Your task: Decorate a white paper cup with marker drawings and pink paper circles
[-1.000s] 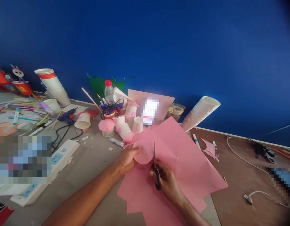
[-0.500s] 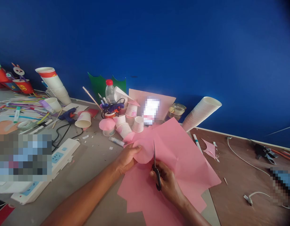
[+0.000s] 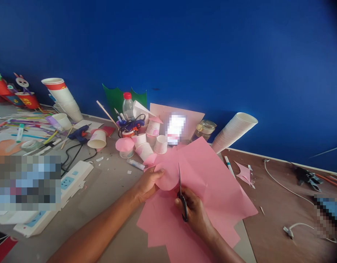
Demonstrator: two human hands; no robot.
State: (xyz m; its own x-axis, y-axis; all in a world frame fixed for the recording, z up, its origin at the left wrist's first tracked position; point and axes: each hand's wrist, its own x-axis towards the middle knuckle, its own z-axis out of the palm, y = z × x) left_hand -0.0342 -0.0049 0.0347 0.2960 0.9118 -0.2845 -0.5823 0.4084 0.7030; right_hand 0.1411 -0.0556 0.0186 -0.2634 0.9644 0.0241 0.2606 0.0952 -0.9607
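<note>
Pinching pink paper (image 3: 209, 182) between thumb and fingers, the left hand (image 3: 148, 184) sits at a rounded cut edge (image 3: 167, 178) in the sheet, just left of the right hand (image 3: 194, 213). That hand is curled shut around scissors (image 3: 183, 208), their blades pointing up into the paper. The sheet lies over more pink sheets (image 3: 168, 226) and spreads out beyond both hands. Ahead of the left hand stand white paper cups (image 3: 144, 151), with a glue stick (image 3: 135, 164) lying nearest (its label too small to read). Further left of that hand lie a power strip (image 3: 66, 186) and a glue gun (image 3: 79, 133); right of the right hand lie a pink scrap (image 3: 242, 173) and a marker (image 3: 229, 166), with a stack of cups (image 3: 234, 131) beyond.
</note>
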